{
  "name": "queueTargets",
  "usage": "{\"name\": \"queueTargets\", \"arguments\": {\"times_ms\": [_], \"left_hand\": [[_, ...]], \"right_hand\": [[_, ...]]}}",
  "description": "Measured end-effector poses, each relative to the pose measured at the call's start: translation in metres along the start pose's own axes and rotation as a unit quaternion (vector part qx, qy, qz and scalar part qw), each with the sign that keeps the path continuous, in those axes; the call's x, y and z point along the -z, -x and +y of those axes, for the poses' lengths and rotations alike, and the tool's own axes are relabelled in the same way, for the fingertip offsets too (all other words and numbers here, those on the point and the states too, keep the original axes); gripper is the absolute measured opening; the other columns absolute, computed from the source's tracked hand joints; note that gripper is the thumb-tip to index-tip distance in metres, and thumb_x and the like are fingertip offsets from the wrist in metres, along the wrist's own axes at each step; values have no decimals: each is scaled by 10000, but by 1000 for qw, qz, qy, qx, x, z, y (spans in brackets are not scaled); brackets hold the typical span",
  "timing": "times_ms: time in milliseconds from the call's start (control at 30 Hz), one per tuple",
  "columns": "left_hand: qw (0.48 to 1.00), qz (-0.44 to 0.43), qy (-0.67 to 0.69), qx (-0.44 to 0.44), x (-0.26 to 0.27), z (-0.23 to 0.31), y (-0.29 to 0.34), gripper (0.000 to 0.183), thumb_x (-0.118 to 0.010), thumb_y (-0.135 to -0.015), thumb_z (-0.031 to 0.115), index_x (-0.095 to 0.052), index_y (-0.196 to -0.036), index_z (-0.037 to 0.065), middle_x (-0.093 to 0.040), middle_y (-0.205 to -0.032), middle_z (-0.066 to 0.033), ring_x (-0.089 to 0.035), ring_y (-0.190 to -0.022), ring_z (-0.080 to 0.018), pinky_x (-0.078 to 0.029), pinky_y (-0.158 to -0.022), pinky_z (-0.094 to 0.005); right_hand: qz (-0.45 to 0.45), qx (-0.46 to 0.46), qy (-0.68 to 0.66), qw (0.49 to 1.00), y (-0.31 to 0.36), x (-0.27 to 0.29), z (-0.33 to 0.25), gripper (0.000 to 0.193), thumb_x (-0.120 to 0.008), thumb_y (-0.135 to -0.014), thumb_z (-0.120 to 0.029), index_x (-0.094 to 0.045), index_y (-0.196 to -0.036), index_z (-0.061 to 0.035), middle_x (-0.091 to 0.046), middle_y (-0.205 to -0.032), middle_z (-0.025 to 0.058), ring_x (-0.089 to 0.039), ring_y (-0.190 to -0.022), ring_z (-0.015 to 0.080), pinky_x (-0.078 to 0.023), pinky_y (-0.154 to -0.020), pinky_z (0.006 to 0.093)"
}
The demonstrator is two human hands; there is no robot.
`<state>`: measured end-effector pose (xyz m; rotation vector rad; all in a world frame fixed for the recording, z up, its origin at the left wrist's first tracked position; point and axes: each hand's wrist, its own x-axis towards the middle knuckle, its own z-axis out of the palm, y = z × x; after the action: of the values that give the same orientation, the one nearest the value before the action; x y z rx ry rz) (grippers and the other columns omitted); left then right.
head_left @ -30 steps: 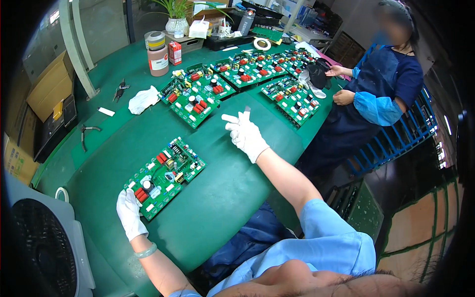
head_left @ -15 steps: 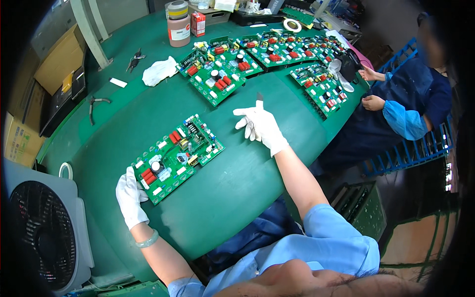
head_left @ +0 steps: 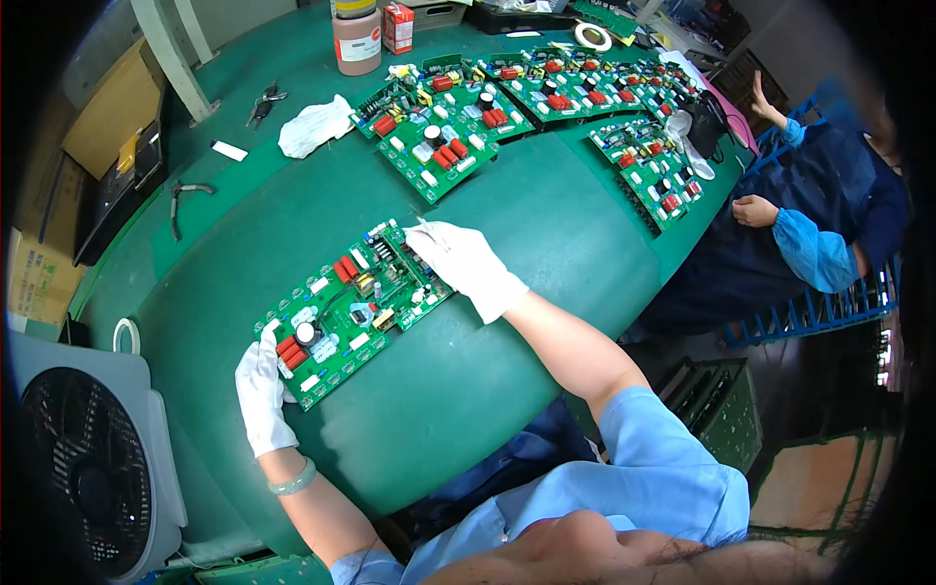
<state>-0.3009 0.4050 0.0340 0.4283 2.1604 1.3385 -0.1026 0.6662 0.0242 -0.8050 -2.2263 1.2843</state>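
Observation:
A green circuit board (head_left: pixel 336 312) lies slanted on the green tabletop, carrying red, white and black parts and a tall upright sub-board. My left hand (head_left: pixel 261 390), in a white glove, is closed on its left end, thumb over the edge. At the board's far right end, my gloved right hand (head_left: pixel 468 265) has its fingers bent down onto the edge beside the sub-board. Its fingertips are partly hidden, and whether anything small is also in them does not show.
Several similar boards (head_left: pixel 434 146) stand in a row at the back, with another group (head_left: pixel 651 171) at right. Pliers (head_left: pixel 183 205), a white cloth (head_left: pixel 317 127), a jar (head_left: pixel 357 44) and a tape roll (head_left: pixel 592 36) lie around. A fan (head_left: pixel 93 458) stands left; a co-worker (head_left: pixel 780 219) is at right.
My right hand has moved left and nearer, onto the board's right end; the small dark-tipped thing at its fingers no longer shows. The co-worker's far hand has risen.

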Motion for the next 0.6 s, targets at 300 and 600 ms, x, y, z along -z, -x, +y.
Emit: {"name": "queueTargets", "arguments": {"times_ms": [300,600], "left_hand": [[993,47,-96,57,-5,0,-6,417,-519,-981,414,-681,-970,30,-478,-622,23,-423,-492,-68,-349,-397,-228],[974,33,224,-23,-26,8,9,391,-523,-991,346,-625,-1181,20,-531,-803,71,-418,-700,-34,-365,-643,-204]], "right_hand": [[-31,-59,-86,994,-2,12,0,386,-590,-952,-322,-625,-1252,-83,-673,-847,22,-551,-553,72,-460,-502,239],[-51,-185,-140,971,4,18,-21,380,-634,-924,-232,-620,-1268,-70,-594,-722,-6,-451,-436,52,-372,-407,221]]}}
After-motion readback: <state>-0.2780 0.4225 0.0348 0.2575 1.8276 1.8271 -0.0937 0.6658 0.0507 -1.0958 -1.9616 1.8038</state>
